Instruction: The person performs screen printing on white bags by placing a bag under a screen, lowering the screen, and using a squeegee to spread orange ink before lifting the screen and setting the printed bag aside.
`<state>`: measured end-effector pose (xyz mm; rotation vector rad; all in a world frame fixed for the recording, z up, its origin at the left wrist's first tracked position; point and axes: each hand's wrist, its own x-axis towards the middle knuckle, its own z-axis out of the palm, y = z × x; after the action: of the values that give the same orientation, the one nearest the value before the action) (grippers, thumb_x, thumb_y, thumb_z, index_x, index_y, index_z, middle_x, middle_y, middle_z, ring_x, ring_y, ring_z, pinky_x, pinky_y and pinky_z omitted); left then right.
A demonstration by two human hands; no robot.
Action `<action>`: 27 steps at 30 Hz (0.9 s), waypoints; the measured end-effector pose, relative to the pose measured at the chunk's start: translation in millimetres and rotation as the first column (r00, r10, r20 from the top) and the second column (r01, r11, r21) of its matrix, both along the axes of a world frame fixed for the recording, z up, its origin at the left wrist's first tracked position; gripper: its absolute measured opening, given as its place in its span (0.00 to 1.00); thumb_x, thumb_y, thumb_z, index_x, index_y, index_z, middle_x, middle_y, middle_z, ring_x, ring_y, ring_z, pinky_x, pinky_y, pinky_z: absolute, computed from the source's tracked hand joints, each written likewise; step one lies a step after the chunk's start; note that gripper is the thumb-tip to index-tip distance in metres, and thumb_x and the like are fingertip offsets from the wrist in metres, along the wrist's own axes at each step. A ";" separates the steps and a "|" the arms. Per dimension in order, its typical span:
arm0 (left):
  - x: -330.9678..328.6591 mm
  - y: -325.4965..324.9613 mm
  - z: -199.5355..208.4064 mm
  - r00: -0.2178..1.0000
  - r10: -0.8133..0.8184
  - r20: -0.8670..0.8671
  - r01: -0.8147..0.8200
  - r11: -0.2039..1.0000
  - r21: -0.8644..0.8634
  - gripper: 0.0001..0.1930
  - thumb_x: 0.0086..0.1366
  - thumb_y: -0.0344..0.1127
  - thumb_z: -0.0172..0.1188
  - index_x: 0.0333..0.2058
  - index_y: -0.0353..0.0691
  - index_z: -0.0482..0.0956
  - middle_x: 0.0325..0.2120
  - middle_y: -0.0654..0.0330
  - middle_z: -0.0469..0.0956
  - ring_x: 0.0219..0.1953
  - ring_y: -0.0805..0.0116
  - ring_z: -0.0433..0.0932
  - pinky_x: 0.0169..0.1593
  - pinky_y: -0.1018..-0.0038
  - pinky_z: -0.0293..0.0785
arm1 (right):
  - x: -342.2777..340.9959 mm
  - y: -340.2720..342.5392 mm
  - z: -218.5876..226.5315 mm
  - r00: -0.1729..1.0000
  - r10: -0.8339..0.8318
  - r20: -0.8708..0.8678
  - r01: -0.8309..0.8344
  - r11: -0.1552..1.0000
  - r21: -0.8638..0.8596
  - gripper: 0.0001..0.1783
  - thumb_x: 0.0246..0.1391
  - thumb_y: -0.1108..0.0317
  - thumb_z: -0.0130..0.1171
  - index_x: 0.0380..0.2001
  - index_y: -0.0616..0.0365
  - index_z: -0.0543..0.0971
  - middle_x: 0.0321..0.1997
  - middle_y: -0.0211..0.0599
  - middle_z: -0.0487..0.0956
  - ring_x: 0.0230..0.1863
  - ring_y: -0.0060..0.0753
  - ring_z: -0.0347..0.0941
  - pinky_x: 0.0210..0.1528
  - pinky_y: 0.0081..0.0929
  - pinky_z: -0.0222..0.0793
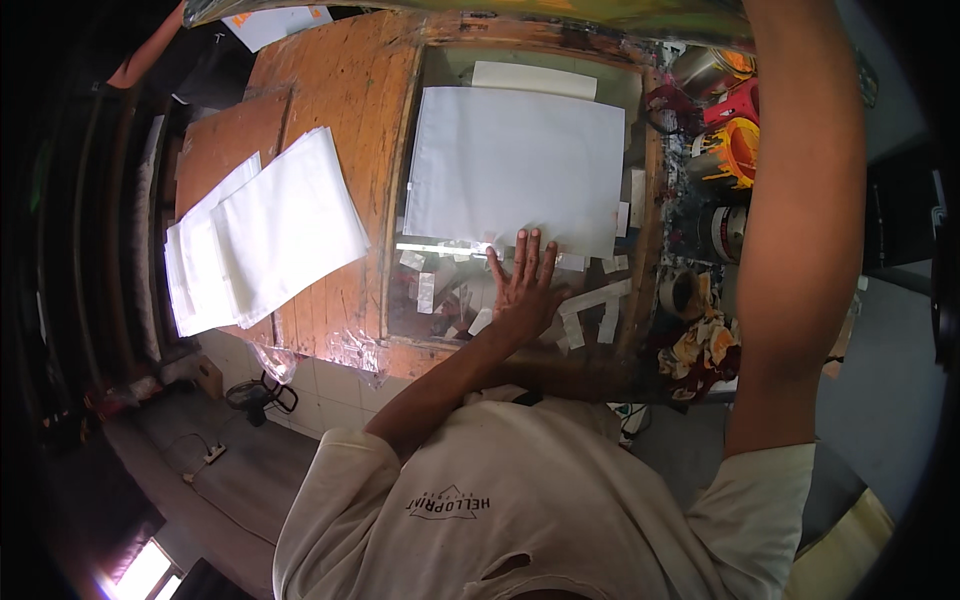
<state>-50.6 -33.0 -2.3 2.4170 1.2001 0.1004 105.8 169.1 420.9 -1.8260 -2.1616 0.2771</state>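
Note:
My left hand (525, 282) lies with its fingers spread on the near edge of a smooth white sheet (515, 165). The sheet rests flat on a glass panel (450, 305) set in a wooden table (340, 75). Bits of pale tape (425, 292) are stuck to the glass around the sheet's near side. Beyond the sheet's far edge a cream strip (535, 80) shows. My right arm reaches up past the table's right side, and its hand is beyond the picture. Along the top edge runs part of a raised, greenish, paint-stained panel (600, 22), close to that arm.
A loose stack of white sheets (290, 230) lies on the table's left part. Paint-smeared cans (735, 150), a tape roll (682, 295) and stained rags (705, 345) crowd the right edge. Another person's arm (150, 55) shows at far left. A small fan (260, 395) stands below the table.

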 end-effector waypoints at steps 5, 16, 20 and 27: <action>-14.1 -20.3 -3.1 0.999 -0.049 0.020 0.048 0.998 0.026 0.43 0.69 0.56 0.59 0.74 0.40 0.54 0.76 0.43 0.46 0.80 0.47 0.36 0.69 0.21 0.29 | -10.5 0.5 -6.9 0.988 -0.157 0.012 0.154 0.980 0.126 0.22 0.66 0.55 0.53 0.34 0.60 0.89 0.28 0.43 0.84 0.25 0.30 0.75 0.29 0.32 0.69; -68.4 51.6 104.2 0.644 0.313 0.698 -0.151 0.947 -0.284 0.25 0.74 0.44 0.58 0.63 0.36 0.72 0.68 0.43 0.65 0.74 0.43 0.57 0.73 0.47 0.53 | -17.0 -45.8 -58.7 0.996 0.004 -0.085 0.008 0.990 0.139 0.21 0.70 0.53 0.52 0.42 0.61 0.82 0.18 0.33 0.75 0.19 0.20 0.68 0.32 0.37 0.75; -35.6 43.3 78.3 0.914 0.066 0.401 -0.110 0.990 0.089 0.34 0.69 0.50 0.62 0.69 0.41 0.66 0.72 0.40 0.55 0.77 0.39 0.47 0.74 0.37 0.43 | -23.2 -57.2 -92.3 0.991 -0.019 0.129 -0.035 0.913 0.405 0.21 0.69 0.55 0.53 0.42 0.67 0.81 0.19 0.39 0.78 0.16 0.25 0.71 0.24 0.39 0.75; -0.5 8.0 -12.1 0.997 -0.064 0.042 0.057 0.986 0.156 0.41 0.69 0.61 0.57 0.72 0.43 0.61 0.76 0.41 0.42 0.79 0.41 0.35 0.68 0.21 0.30 | -26.2 -38.0 -70.3 0.996 -0.091 0.005 0.089 0.986 0.144 0.18 0.69 0.62 0.53 0.42 0.69 0.81 0.17 0.34 0.75 0.11 0.19 0.60 0.11 0.22 0.63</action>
<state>-51.1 -24.9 -14.4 2.5667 1.1350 0.2390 79.6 131.0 350.5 -1.8420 -2.0422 0.0883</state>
